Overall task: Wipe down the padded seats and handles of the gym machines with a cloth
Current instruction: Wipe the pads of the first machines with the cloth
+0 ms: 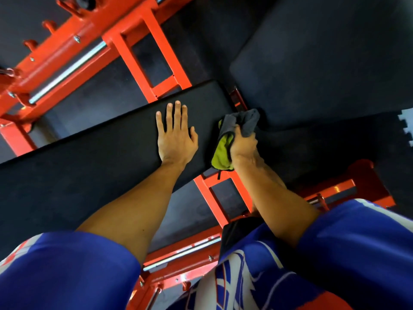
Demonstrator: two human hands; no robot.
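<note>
The long black padded bench seat slants from the lower left up to the centre, over an orange-painted steel machine frame. The left hand lies flat on the pad, fingers straight and spread. Just right of it, at the pad's right edge, the right hand clenches a bunched grey and lime-green microfibre cloth. A second broad black pad lies further right.
</note>
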